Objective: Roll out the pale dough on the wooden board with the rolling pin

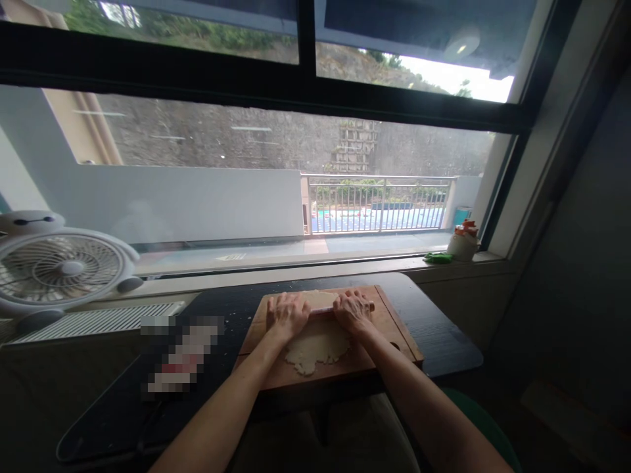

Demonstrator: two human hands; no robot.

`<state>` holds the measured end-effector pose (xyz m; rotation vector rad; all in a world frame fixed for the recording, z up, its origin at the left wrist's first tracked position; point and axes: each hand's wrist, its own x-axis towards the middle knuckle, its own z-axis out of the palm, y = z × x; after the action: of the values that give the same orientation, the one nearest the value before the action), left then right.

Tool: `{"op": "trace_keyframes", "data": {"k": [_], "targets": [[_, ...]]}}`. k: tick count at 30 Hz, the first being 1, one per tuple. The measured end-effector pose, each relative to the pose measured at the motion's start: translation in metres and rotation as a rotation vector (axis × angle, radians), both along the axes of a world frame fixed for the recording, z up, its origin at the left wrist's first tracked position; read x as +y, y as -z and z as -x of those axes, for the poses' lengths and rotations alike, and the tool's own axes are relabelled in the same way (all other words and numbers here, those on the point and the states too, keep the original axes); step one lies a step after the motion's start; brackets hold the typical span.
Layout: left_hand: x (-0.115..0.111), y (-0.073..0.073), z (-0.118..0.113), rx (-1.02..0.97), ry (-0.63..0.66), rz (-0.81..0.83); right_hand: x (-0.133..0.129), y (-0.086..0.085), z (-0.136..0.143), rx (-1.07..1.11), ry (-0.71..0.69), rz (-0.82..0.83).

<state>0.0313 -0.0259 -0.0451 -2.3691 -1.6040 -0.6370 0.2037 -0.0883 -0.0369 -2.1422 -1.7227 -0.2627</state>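
Both of my hands rest on a thin wooden rolling pin (322, 310) that lies crosswise over a flattened sheet of dough (319, 341). My left hand (288, 311) is curled over the pin's left part, and my right hand (353, 309) grips it near the right end, which pokes out past the fingers. The dough is pale, with a ragged near edge, and part of it shows beyond the pin. Beneath it is a wooden cutting board (394, 328) with a dark slot near its right side.
The board sits on a dark table (438, 335) with rounded corners. A blurred-out item (182, 361) lies on the left. A white fan (69, 266) stands far left. On the window sill are a white container (463, 244) and a green item (438, 257). A large window faces me.
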Motion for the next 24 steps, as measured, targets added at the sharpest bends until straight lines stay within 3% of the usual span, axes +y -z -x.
{"op": "trace_keyframes", "data": {"k": [3, 6, 17, 24], "targets": [[-0.014, -0.004, 0.003, -0.001, 0.012, -0.034, -0.009, -0.002, 0.002, -0.013, 0.001, -0.022], [-0.015, -0.007, 0.002, 0.004, 0.012, -0.044, -0.007, -0.003, 0.002, -0.016, 0.006, -0.020], [0.030, -0.006, -0.006, 0.019, -0.012, 0.043, 0.039, -0.005, -0.009, 0.032, 0.017, 0.096], [0.042, -0.015, -0.006, 0.009, -0.028, 0.136, 0.060, -0.004, -0.016, 0.053, 0.010, 0.147]]}}
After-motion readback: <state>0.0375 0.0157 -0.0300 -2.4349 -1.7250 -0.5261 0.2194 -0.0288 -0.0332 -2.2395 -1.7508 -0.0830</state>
